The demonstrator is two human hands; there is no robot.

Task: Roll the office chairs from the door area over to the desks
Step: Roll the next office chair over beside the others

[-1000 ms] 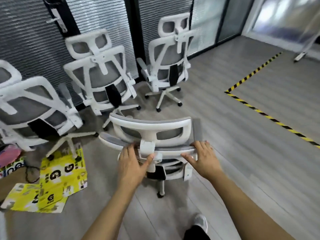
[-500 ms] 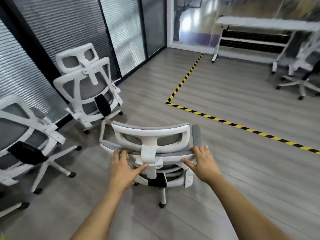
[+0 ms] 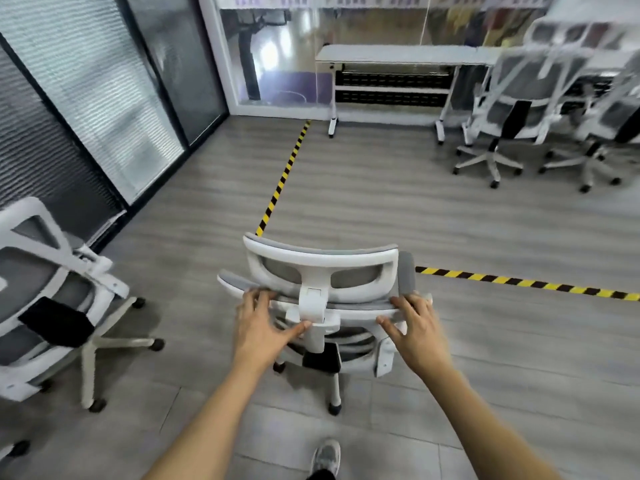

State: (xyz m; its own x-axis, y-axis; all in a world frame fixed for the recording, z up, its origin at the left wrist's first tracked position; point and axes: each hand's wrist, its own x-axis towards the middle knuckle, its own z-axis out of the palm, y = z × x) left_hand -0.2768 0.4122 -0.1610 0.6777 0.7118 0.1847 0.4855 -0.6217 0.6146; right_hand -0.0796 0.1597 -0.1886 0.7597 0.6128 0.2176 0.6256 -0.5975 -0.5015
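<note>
Wide floor (image 3: 363,202) between chair (image 3: 320,258) and desk (image 3: 398,53)

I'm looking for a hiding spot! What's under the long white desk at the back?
Under the desk are two black slatted panels between white legs. Its right end is covered by a white chair, so that part is hidden.

Of the middle chair (image 3: 320,258), the seat and most of the base hide behind the backrest. On the left hand (image 3: 259,327) the fingers (image 3: 258,297) are smeared. The left chair (image 3: 41,282) is cropped by the frame edge — so is the shoe (image 3: 325,457) — and the far chairs (image 3: 509,112) are blurred.
</note>
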